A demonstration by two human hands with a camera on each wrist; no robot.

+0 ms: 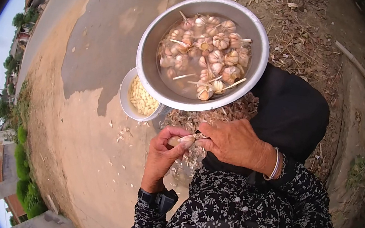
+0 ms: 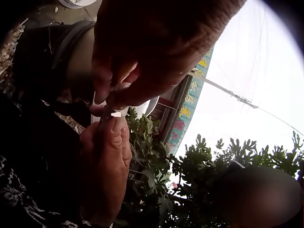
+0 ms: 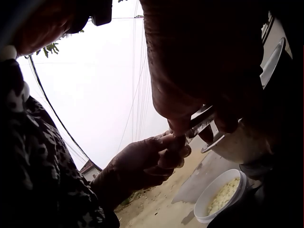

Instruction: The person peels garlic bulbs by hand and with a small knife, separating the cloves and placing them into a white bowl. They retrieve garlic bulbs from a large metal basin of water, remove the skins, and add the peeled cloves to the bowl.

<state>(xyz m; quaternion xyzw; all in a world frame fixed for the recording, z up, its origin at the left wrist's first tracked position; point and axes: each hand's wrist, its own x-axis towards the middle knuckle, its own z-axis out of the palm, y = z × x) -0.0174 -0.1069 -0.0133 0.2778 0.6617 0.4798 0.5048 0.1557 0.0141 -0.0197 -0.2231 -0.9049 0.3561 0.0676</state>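
Observation:
The left hand (image 1: pixel 161 154) pinches a garlic bulb (image 1: pixel 186 140) between thumb and fingers. Close against it, the right hand (image 1: pixel 238 143) curls its fingers round a small metal tool (image 3: pixel 202 119), seen in the right wrist view; its full shape is hidden by the fingers. The left hand (image 3: pixel 145 164) meets the right hand (image 3: pixel 199 71) at the fingertips there. In the left wrist view the left hand (image 2: pixel 156 47) is above and the right hand (image 2: pixel 108 166) below, both dark. Beyond the hands, a metal basin (image 1: pixel 143 54) holds water and many garlic bulbs (image 1: pixel 220 41).
A white bucket (image 1: pixel 123 93) of peeled cloves (image 1: pixel 142 98) stands left of the basin. Garlic skins (image 1: pixel 220 115) litter the ground beneath the hands. The person's dark-clad knee (image 1: pixel 291 111) is beside the basin. A wet patch (image 1: pixel 94 39) marks the ground at left.

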